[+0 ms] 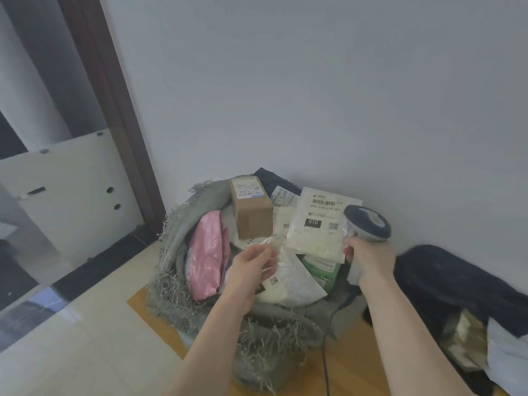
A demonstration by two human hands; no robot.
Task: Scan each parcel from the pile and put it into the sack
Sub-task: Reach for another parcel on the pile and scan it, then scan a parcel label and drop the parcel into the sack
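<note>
A grey woven sack (174, 252) with a frayed rim stands open on the floor against the wall. It holds a pink bag (208, 255), a brown box (251, 212), a green box (323, 270) and white bags. On top lies a white parcel (317, 227) in clear wrap, with a barcode label marked 010. My left hand (253, 267) is over the sack and pinches the clear wrap at that parcel's lower left corner. My right hand (368, 258) grips the handle of a grey scanner (367, 222), whose dark head sits at the parcel's right edge.
The pile lies at the right: a black bag (445, 281) over more parcels, with a pale one (508, 355) at the frame edge. The scanner's cable (325, 352) hangs down in front of the sack. A dark door frame (114, 110) and a glass panel stand at the left.
</note>
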